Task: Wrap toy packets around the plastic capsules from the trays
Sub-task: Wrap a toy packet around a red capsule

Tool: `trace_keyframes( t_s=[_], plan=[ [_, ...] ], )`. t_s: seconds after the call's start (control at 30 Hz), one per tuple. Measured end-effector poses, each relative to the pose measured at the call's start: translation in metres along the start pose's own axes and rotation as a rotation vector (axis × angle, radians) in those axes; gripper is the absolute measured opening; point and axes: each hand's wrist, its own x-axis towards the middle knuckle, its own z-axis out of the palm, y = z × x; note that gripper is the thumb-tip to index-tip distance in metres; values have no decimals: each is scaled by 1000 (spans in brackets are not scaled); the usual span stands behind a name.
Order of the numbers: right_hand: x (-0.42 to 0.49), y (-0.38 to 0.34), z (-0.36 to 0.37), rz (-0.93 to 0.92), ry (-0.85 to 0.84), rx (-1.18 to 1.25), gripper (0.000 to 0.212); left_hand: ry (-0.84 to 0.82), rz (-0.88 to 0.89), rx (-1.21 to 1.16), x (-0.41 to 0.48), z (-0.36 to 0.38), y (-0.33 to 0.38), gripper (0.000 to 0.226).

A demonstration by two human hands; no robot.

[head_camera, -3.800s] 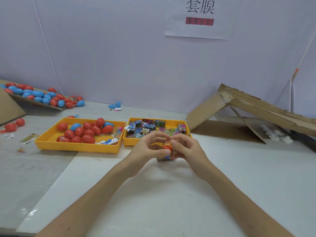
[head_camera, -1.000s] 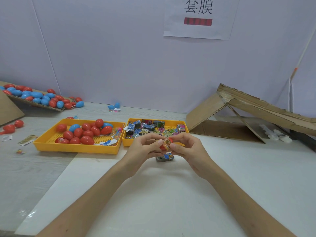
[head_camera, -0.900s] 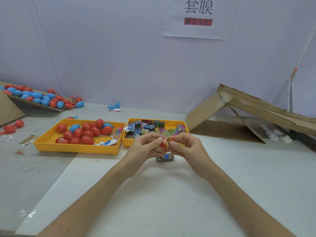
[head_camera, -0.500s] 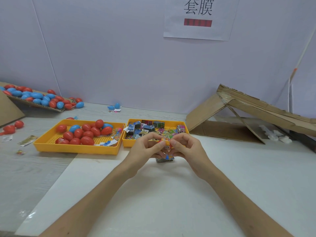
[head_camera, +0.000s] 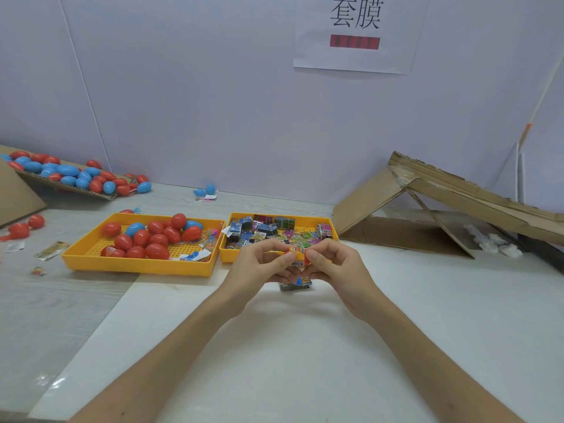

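Above a white table (head_camera: 305, 346), a person's left hand (head_camera: 259, 267) and right hand (head_camera: 335, 267) pinch a red capsule (head_camera: 297, 257) between closed fingertips, a printed toy packet (head_camera: 296, 250) partly around it. Another packet (head_camera: 295, 284) lies just beneath. Behind stand a yellow tray of capsules (head_camera: 137, 264) and a yellow tray of packets (head_camera: 232, 256).
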Motion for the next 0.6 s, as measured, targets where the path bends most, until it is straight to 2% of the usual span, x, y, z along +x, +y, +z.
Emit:
trace_keyframes(
  t_s=[0.6],
  plan=[
    [1,0,1,45,-26,-3,22,23,8,25,2,1,-2,30]
  ],
)
